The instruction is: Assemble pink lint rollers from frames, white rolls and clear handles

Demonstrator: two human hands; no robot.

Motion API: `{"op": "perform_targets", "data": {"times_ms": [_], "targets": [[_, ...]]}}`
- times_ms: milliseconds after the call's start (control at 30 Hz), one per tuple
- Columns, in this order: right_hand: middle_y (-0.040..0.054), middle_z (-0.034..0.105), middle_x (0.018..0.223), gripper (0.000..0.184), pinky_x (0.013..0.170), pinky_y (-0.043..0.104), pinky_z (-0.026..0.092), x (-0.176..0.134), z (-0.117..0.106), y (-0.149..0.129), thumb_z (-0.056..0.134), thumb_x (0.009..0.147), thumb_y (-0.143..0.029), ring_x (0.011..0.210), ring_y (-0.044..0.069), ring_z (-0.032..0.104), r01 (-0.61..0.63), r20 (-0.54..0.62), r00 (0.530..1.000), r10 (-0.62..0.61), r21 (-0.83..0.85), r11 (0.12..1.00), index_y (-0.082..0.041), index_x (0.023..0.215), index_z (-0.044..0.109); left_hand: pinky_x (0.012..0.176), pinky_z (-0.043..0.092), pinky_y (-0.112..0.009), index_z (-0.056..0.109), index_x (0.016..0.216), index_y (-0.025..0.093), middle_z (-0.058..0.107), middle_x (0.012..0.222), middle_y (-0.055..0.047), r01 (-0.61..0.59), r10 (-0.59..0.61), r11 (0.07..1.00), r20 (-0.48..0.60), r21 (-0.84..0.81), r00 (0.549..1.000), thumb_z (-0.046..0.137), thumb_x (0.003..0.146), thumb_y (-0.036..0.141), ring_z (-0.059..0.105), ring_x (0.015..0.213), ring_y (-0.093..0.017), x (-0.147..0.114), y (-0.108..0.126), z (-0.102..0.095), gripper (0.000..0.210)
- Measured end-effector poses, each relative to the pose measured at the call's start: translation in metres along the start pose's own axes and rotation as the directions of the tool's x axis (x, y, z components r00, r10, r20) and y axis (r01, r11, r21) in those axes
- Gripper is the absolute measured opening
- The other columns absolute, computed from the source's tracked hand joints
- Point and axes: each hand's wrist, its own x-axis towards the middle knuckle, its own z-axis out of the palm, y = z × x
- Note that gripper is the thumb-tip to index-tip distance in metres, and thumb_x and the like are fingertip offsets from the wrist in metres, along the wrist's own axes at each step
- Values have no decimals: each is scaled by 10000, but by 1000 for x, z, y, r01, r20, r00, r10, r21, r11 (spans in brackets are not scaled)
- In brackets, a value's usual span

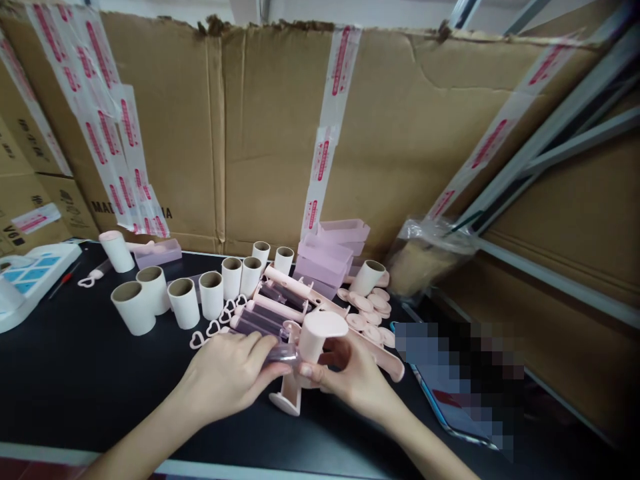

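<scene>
Right hand [355, 380] closed round a pale pink part [323, 330], left hand [230, 370] pinching a clear purplish piece [284, 353], both over the desk [75, 387] toward mid front edge. Lilac trays [325, 260] stack by the back edge; white tubes [134, 313] stand mostly leftward; heart-shaped rings [198, 341] lie nearer the front.

Tall taped cardboard [270, 147] behind a black table [75, 387], phone [445, 400] rightward.
</scene>
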Motion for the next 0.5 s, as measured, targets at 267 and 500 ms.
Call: {"op": "perform_targets", "data": {"times_ms": [267,500], "targets": [[73,623,1051,457,745,351,555,3,-11,-25,742,652,-451,857,212,637,173,81,983,-167,-63,983,-208,1008,589,712,509,-305,513,1169,243,683,958,-36,147,-131,920,69,-362,989,489,869,441,653,810,-197,3,-4,-14,360],[79,629,1065,168,837,362,521,-26,-76,-56,576,839,-350,1039,264,575,316,-122,918,-377,-349,882,-263,957,658,848,473,-289,578,1084,212,607,1024,-53,275,-335,676,47,-684,941,470,877,412,565,985,-204,-14,-42,-51,307]]}}
